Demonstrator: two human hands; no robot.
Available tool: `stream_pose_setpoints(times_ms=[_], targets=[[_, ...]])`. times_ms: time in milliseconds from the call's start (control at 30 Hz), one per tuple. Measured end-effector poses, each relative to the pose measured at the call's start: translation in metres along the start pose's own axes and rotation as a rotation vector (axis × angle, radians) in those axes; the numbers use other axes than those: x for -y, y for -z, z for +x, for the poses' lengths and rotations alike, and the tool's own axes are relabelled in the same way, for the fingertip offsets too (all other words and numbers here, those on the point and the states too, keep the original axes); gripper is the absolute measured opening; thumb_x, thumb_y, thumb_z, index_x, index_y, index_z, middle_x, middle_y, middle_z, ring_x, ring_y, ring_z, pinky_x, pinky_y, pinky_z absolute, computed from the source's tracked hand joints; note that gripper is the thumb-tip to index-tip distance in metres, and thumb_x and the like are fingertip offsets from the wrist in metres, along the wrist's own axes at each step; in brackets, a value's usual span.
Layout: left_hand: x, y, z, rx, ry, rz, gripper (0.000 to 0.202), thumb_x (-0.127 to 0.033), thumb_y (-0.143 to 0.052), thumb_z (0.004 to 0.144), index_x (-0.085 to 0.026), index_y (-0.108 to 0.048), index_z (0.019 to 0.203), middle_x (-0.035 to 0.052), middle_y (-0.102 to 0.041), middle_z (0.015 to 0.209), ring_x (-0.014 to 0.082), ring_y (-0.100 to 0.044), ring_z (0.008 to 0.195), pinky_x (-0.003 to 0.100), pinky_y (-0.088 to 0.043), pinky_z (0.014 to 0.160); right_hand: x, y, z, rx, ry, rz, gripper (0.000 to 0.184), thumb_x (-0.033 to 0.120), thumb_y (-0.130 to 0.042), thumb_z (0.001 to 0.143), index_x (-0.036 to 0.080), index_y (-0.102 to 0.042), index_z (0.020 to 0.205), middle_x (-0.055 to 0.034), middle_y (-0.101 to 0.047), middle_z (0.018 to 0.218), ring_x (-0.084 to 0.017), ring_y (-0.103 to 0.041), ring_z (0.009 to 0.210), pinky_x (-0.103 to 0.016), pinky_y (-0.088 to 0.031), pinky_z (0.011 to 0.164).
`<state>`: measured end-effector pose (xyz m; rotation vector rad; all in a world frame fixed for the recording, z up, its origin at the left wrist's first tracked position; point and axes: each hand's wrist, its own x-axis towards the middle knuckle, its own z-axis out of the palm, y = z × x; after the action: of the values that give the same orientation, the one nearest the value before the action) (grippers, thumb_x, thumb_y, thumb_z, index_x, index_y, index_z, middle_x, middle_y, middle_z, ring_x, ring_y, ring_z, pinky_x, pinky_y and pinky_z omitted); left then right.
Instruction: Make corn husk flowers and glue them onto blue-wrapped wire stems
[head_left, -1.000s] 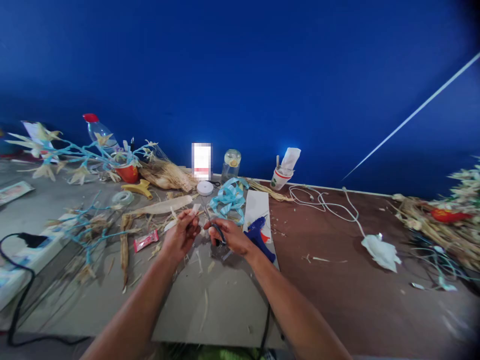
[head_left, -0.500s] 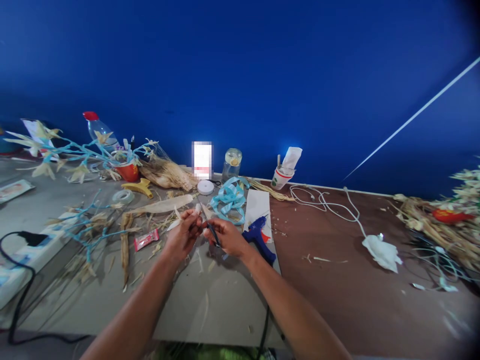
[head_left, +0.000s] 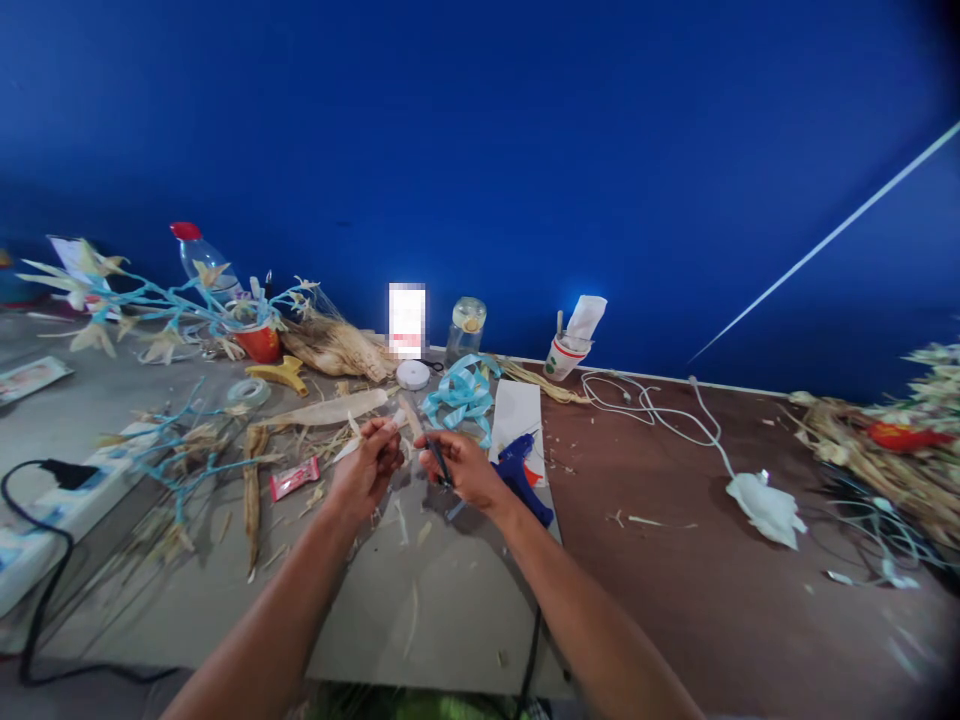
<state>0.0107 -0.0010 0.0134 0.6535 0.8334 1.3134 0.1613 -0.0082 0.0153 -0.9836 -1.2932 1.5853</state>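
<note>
My left hand (head_left: 366, 462) is closed in a pinch on a pale strip of dried husk (head_left: 354, 425), whose end sticks up past the fingers. My right hand (head_left: 466, 472) grips dark-handled scissors (head_left: 441, 464). Their blurred blades point up and away, just right of the left fingertips; a small gap separates the two hands. Below the hands, husk scraps (head_left: 401, 520) lie on a grey board (head_left: 420, 620). To the right of my right hand rests a blue glue gun (head_left: 517, 472), partly over a white sheet (head_left: 517, 405).
Light-blue ribbon (head_left: 459, 390), a white roll (head_left: 412, 375) and a glass jar (head_left: 466, 330) stand behind the hands. Blue-stemmed husk flowers (head_left: 161, 300), a red-wrapped packet (head_left: 294, 479) and a power strip (head_left: 71, 510) are leftward. White cable (head_left: 652, 405) lies on the brown tabletop (head_left: 675, 620).
My right hand has drawn slightly to the right with the scissors, widening the gap between the hands. My left hand keeps its pinch and has barely moved.
</note>
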Motion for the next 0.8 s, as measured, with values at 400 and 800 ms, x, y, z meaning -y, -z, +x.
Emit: stream_pose_setpoints(times_ms=[400,800], targets=[[0.015,0.006,0.004,0.122,0.081,0.308,0.025,-0.033,-0.072,0.065,-0.015,-0.055,0.065,-0.0081,-0.037,0.045,0.0040,-0.030,0.039,0.018,-0.022,0.039,0.003,0.006,0.008,-0.208,0.126,0.135,0.045,0.022,-0.074,0.055,0.020,-0.053,0.095,0.0047,-0.057,0.068,-0.009,-0.050,0.057,-0.022,-0.040,0.055],[0.009,-0.006,-0.006,0.061,0.083,0.218,0.031,-0.034,-0.079,0.056,-0.014,-0.062,0.072,-0.0053,-0.045,0.055,0.0046,-0.038,0.045,0.018,-0.029,0.043,-0.004,0.005,0.010,-0.398,0.190,0.048,0.043,0.031,-0.070,0.060,0.020,-0.053,0.098,0.0030,-0.059,0.069,-0.012,-0.055,0.062,-0.025,-0.044,0.061]])
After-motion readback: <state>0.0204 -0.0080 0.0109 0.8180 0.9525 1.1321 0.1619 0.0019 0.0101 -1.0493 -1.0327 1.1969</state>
